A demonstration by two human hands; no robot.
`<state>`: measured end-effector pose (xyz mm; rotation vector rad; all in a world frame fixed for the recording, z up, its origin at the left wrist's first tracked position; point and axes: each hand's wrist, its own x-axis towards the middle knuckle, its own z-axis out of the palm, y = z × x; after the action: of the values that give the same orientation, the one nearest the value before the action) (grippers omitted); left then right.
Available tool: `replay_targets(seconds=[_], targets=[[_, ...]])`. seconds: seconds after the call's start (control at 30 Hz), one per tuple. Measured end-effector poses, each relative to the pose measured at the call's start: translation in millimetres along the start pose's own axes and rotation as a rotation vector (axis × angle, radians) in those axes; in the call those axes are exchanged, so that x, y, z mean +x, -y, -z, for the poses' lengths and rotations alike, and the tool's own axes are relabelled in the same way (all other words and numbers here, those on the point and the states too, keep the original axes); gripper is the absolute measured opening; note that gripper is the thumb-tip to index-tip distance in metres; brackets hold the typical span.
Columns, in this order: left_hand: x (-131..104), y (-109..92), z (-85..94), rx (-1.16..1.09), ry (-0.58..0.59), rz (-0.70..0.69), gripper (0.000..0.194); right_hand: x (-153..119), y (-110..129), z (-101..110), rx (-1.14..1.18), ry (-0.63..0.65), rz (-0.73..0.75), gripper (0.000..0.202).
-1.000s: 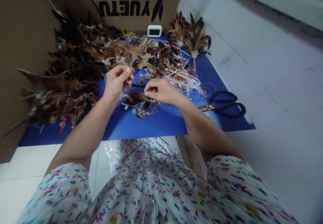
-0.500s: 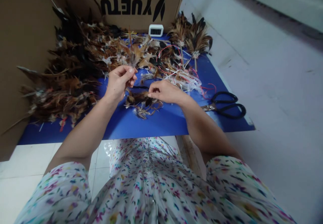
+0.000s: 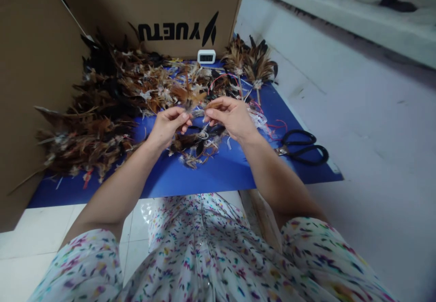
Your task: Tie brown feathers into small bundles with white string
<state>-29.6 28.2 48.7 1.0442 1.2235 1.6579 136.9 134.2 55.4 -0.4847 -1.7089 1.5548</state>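
My left hand [image 3: 169, 126] is closed in a pinch on the base of a small bunch of brown feathers [image 3: 185, 96], whose tips fan upward. Close to its right, my right hand [image 3: 235, 119] pinches a slim brown feather [image 3: 214, 105]. A narrow gap separates the two sets of fingertips. Below them, on a blue board [image 3: 200, 181], lies a loose heap of small brown and dark feathers [image 3: 191, 152]. The quill ends inside both pinches are too small to make out.
Large piles of brown and black feathers [image 3: 98, 134] cover the left and back. Black-handled scissors [image 3: 306, 147] lie at the right edge, near white and red strips [image 3: 260, 119]. Tied feather bunches [image 3: 260, 63] and a small white digital clock [image 3: 206, 56] stand before a cardboard box [image 3: 119, 2].
My right hand has risen from the loose feather heap to beside my left hand, now with a feather in its fingers. The view has tilted up slightly.
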Motion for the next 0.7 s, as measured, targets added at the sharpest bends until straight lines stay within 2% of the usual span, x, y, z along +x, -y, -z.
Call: replay_targets(seconds=[0.2, 0.43, 0.57, 0.7], targets=[[-5.1, 0.6, -5.9, 0.064, 0.105, 0.025, 0.043, -3.3, 4.1, -9.0, -0.117, -0.148, 0.104, 0.03], [-5.9, 4.4, -5.8, 0.134, 0.163, -0.007, 0.041, -7.4, 5.2, -14.1, -0.216, -0.133, 0.191, 0.009], [-5.7, 4.2, -6.2, 0.151, 0.148, -0.008, 0.042, -8.1, 5.3, -15.9, -0.313, -0.123, 0.196, 0.01], [-6.0, 4.2, -7.7, 0.153, 0.133, -0.001, 0.043, -9.5, 7.5, -17.5, -0.324, -0.182, 0.218, 0.009]])
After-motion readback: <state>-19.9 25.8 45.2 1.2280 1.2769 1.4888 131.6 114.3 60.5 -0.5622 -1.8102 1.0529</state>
